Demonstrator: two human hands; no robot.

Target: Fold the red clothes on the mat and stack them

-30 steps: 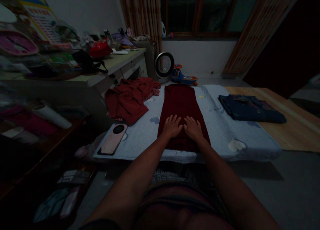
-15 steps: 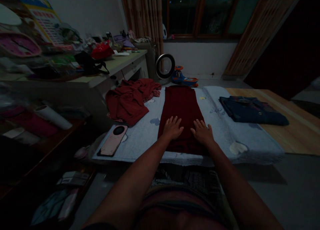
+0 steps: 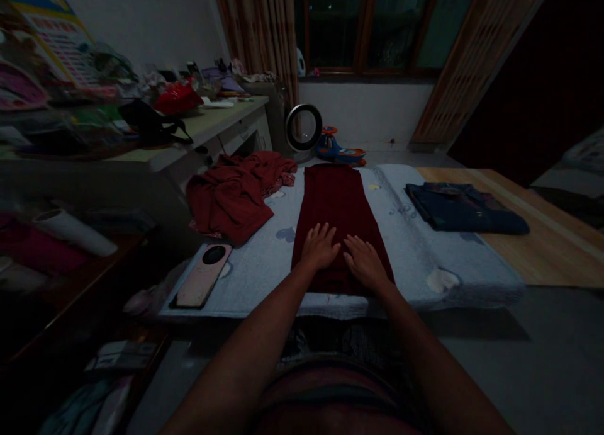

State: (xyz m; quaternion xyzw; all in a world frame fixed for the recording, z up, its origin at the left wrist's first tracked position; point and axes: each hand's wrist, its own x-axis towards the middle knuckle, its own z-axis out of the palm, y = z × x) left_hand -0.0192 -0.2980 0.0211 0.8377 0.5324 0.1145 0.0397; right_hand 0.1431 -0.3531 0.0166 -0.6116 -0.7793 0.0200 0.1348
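A dark red garment (image 3: 336,199), folded into a long strip, lies flat on the light blue patterned cloth (image 3: 257,277). My left hand (image 3: 321,247) rests palm down near its left edge, fingers spread. My right hand (image 3: 364,262) lies flat on its nearer part, fingers stretched out and angled to the left. Neither hand grips the fabric. To the left is a crumpled rust-red garment (image 3: 231,196). A pink phone (image 3: 202,277) with a round dark camera ring lies at the cloth's near left corner.
Folded dark blue jeans (image 3: 465,208) lie at the right, partly on the bare wooden board (image 3: 561,246). A cluttered desk (image 3: 212,129) stands along the left. Beyond the cloth are a round-framed fan (image 3: 303,128) and a blue and orange ride-on toy (image 3: 337,146).
My right hand has slid left across the dark red garment, closer to my left hand. My left hand stays about where it was on the fabric. The view has shifted slightly right.
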